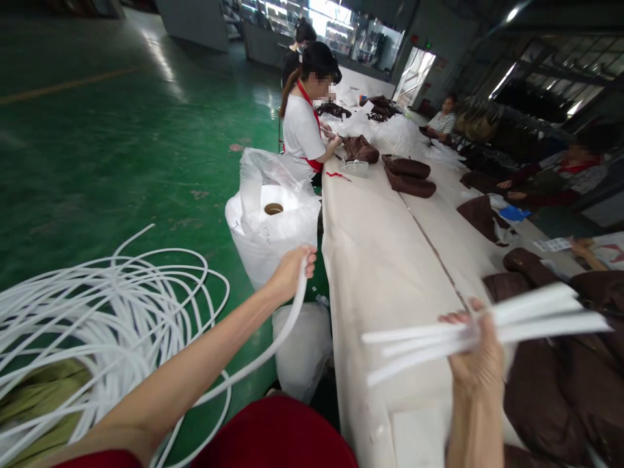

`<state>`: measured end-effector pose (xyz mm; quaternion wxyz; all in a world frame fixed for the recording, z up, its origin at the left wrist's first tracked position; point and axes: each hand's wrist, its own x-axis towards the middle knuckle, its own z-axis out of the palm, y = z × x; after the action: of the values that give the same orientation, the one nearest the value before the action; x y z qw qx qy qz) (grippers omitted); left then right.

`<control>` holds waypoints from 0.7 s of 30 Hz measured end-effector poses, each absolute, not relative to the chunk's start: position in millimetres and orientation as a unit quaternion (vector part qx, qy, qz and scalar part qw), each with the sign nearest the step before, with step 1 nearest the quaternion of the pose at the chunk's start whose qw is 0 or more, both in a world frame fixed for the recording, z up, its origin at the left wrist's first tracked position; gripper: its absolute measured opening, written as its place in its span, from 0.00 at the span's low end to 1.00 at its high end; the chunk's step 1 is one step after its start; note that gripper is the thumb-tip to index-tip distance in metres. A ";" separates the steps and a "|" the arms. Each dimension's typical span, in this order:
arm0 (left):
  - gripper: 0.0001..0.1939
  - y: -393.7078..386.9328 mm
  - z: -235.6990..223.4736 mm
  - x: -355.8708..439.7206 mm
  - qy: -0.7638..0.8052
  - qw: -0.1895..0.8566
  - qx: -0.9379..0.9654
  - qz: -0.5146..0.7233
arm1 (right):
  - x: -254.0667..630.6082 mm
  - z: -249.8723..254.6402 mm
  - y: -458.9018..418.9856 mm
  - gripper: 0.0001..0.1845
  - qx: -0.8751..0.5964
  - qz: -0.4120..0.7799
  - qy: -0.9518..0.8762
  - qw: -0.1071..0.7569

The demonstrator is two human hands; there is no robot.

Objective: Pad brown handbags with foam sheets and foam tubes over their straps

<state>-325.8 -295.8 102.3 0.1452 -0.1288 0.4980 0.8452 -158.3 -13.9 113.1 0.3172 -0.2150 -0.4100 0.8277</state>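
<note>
My left hand [292, 272] is closed around the end of a long white foam cord [287, 330], left of the table's edge. From there the cord curves down past my forearm toward a big loose coil of the same cord [146, 325] at the left. Over the table, my right hand [475, 348] grips a bundle of several cut white foam cord pieces [531, 315], which stick out on both sides of the fist. The bundle is somewhat blurred.
A cream-covered table [385, 260] runs away from me. Brown bags [550, 383] lie at its right; more brown items [409, 175] sit farther along. A plastic-wrapped white roll [273, 240] stands on the green floor [195, 149]. A co-worker [307, 123] works at the table's left side; others are across.
</note>
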 end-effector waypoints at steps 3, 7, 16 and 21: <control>0.16 -267.2 114.0 -313.7 0.484 0.215 0.017 0.848 | -186.3 108.5 -82.7 0.20 -0.233 0.835 -0.480 0.136; 0.20 -242.0 123.2 -298.2 0.478 0.228 0.129 0.838 | -210.4 95.6 -148.6 0.24 -0.192 0.862 -0.468 0.025; 0.18 -241.5 133.1 -303.1 0.497 0.175 0.139 0.838 | -203.6 90.9 -155.4 0.21 -0.170 0.849 -0.500 -0.016; 0.19 -229.1 150.7 -303.4 0.460 0.186 0.140 0.857 | -206.2 92.0 -162.8 0.22 -0.173 0.859 -0.482 -0.010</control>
<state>-303.4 -229.1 150.7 0.1858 0.1399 0.4600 0.8569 -206.2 -162.8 92.0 -0.0097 -0.1732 -0.4821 0.8588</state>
